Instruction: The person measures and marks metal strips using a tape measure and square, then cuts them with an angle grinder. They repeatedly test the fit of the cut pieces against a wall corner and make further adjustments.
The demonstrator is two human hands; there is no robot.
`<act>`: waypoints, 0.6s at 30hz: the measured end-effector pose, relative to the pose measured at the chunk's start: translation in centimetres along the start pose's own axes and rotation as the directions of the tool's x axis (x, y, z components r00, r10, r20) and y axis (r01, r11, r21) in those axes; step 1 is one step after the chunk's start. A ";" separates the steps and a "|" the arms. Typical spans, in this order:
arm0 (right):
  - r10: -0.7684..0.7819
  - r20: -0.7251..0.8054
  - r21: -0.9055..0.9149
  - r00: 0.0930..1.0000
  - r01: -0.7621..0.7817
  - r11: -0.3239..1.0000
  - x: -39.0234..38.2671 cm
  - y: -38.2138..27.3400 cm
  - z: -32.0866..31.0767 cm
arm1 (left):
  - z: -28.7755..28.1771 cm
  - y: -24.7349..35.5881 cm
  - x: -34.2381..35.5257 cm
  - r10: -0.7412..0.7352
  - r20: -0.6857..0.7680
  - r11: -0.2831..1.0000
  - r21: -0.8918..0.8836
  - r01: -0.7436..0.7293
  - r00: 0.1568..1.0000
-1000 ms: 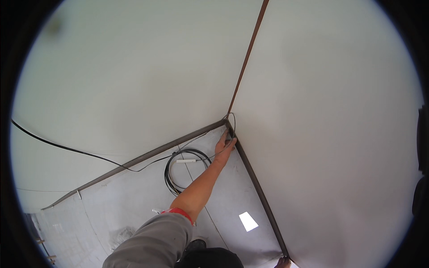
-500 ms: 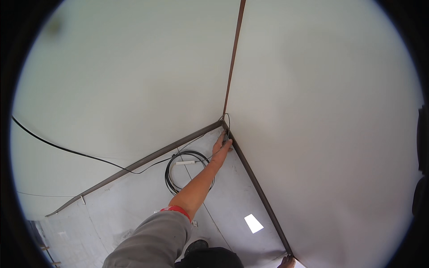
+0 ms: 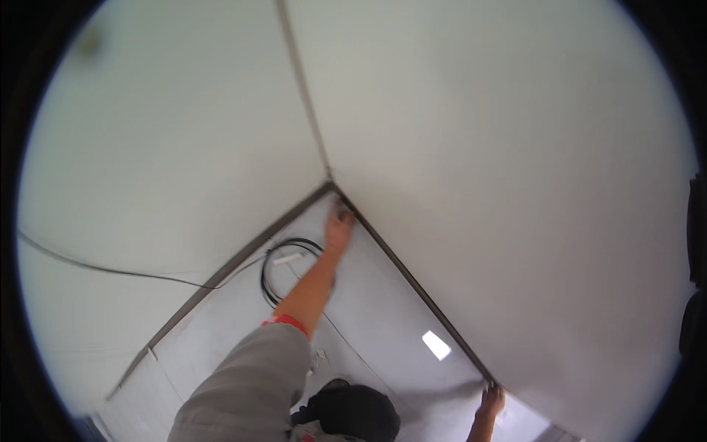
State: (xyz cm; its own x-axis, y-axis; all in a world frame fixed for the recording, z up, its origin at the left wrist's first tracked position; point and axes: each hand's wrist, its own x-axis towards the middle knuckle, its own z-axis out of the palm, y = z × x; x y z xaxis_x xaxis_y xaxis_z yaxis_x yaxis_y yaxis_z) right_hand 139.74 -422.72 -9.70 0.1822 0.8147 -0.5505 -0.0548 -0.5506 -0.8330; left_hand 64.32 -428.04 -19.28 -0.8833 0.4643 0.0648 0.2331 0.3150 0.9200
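My left hand (image 3: 339, 223), below a grey sleeve (image 3: 247, 376) with a red cuff, reaches into the corner where two pale walls meet. Its fingers are curled around something small and dark, too blurred to name, beside the dark trim strip (image 3: 412, 277) along the foot of the right wall. Farther down that strip, at lower right, my right hand (image 3: 493, 401) grips its near end with bent fingers. Beneath my left forearm lies a coil of black cable (image 3: 264, 276) on the light floor, with a small white bar (image 3: 288, 258) inside it.
Another dark trim strip (image 3: 243, 254) edges the left wall. A black cable (image 3: 110, 269) runs from the coil across that wall. A dark rounded thing (image 3: 350, 414) fills the bottom middle, and a bright patch (image 3: 436, 345) shows on the floor.
The view has shifted, so the corner now sits farther left. My right hand shows more fully, higher up at the strip's end. The thin cable loop at the corner no longer shows.
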 end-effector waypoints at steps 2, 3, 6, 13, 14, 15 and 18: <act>-0.028 0.318 -0.072 0.948 0.053 0.996 3.4 -0.3 -1.2 | -3.8 -5.6 2.0 0.252 0.063 0.800 0.548 -0.244 0.966; -0.018 0.265 0.022 0.964 0.013 1.000 2.5 -0.1 3.2 | -8.4 -8.0 2.5 0.303 0.196 0.569 0.748 -0.342 0.932; -0.024 -0.044 -0.029 0.999 0.023 0.999 -3.3 -2.3 3.9 | -0.7 2.8 -3.9 -0.017 0.104 0.960 -0.275 0.045 0.994; -0.081 -0.104 0.057 0.991 0.088 0.995 -5.0 -0.8 5.5 | 2.6 17.0 -22.7 -0.384 0.679 0.818 -0.066 0.572 0.626; -0.086 -0.122 0.065 0.989 0.094 0.993 -5.3 -0.8 6.2 | 3.3 19.0 -23.6 -0.393 0.727 0.815 -0.008 0.580 0.563; -0.087 -0.143 0.071 0.986 0.098 0.993 -5.5 -0.8 6.5 | 4.0 20.8 -24.5 -0.407 0.769 0.810 0.053 0.584 0.493; -0.079 -0.094 0.051 0.992 0.085 0.995 -5.3 -0.7 5.7 | 6.9 23.5 -27.4 -0.401 0.882 0.754 0.164 0.636 0.249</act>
State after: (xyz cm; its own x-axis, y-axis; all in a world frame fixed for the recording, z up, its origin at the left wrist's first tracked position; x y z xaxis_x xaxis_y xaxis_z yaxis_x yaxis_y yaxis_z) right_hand 133.21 -425.64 -6.53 0.2778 0.8350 -0.4749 -0.0896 -0.4697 -0.8783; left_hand 96.84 -427.69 -2.13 0.0453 0.7190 -0.6936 -0.3195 0.6682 0.6718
